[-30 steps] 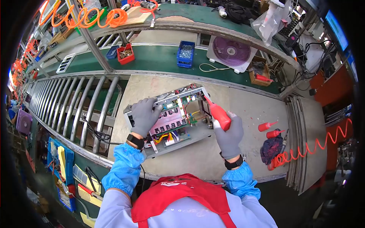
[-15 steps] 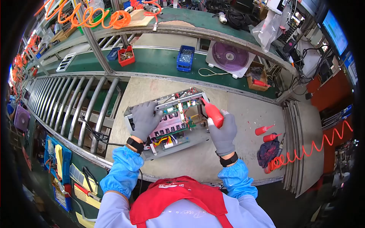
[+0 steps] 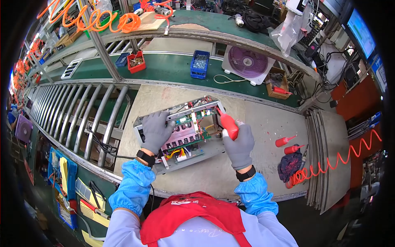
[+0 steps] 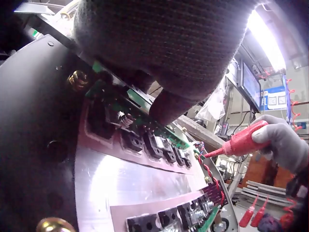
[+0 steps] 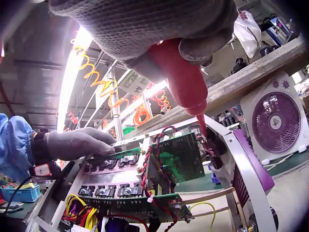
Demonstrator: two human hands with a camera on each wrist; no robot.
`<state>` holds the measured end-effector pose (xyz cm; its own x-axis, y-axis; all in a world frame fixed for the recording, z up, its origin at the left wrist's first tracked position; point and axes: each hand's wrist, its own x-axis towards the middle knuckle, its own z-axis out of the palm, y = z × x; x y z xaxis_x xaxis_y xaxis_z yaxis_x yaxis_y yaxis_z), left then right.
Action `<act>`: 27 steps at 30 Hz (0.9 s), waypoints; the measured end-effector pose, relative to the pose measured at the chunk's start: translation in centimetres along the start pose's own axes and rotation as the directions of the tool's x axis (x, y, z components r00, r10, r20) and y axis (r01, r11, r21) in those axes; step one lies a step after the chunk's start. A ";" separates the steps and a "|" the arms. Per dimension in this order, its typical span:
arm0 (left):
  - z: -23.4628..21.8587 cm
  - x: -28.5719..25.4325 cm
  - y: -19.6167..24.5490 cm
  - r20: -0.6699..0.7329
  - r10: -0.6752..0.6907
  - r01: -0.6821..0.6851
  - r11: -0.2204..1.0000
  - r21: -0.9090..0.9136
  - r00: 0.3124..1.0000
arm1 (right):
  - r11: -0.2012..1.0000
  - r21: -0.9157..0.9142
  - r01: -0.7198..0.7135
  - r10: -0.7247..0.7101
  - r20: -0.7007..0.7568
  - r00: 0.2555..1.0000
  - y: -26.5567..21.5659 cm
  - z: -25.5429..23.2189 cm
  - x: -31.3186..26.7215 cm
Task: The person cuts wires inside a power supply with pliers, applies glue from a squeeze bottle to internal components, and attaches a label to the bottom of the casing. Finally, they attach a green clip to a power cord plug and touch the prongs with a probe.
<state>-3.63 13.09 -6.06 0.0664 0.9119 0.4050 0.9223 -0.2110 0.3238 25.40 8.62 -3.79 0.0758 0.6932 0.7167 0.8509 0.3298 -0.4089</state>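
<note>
An open metal chassis with circuit boards [image 3: 187, 133] lies tilted on the bench. The gloved left hand [image 3: 156, 131] grips its upper left frame; in the left wrist view that hand's glove [image 4: 159, 43] covers the top of the boards. A red squeeze bottle [image 3: 228, 126] is held in the gloved right hand [image 3: 239, 145], its nozzle inside the chassis's upper right corner. The right wrist view shows the bottle [image 5: 186, 84] pointing down, its tip by twisted red and black wires [image 5: 206, 145] beside a green board [image 5: 181, 159].
Two more red bottles [image 3: 283, 141] and a dark cloth [image 3: 289, 166] lie at the right, near a coiled red hose [image 3: 329, 164]. Behind are a red bin [image 3: 136, 61], a blue bin [image 3: 200, 64] and a purple fan [image 3: 248, 61]. Metal rollers [image 3: 96, 119] run at the left.
The right hand has moved left with the red bottle, and the nozzle has gone slightly down and left along the chassis's corner. The left hand keeps its grip on the frame.
</note>
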 end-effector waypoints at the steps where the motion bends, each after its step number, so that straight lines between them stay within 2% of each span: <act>1: -0.1 0.0 0.1 0.002 -0.002 0.002 1.000 0.000 1.000 | 1.000 0.003 -0.004 0.004 -0.001 1.000 0.1 0.0 0.0; 9: -0.3 0.1 0.3 0.012 -0.015 0.014 1.000 0.018 1.000 | 1.000 0.019 -0.013 0.012 0.022 1.000 0.1 0.0 -0.1; 12: -0.3 0.0 0.2 0.005 -0.005 0.005 1.000 0.016 1.000 | 0.999 0.042 0.001 0.000 -0.014 1.000 0.3 0.0 -0.2; 15: -0.1 0.1 0.0 -0.010 0.007 -0.007 1.000 0.014 1.000 | 0.994 0.103 -0.034 0.040 -0.053 0.998 -0.3 -0.8 -0.4; 20: -0.5 0.3 0.4 0.038 -0.018 0.016 0.998 0.054 0.999 | 0.990 0.133 -0.038 0.040 -0.011 0.999 -1.5 -2.6 -1.0; 23: -0.1 0.3 0.0 -0.034 0.040 -0.039 0.998 0.047 0.999 | 0.990 0.141 -0.023 0.024 0.000 1.000 -1.8 -2.4 -1.1; 27: 0.2 0.2 -0.2 -0.044 0.043 -0.041 0.998 0.048 0.998 | 0.989 0.146 -0.009 0.010 0.001 1.000 -2.0 -1.9 -1.2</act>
<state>-3.75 13.39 -6.27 0.0891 0.8857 0.4557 0.9361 -0.2308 0.2655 24.57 5.96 -2.75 0.0836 0.6967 0.7125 0.7654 0.4130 -0.4936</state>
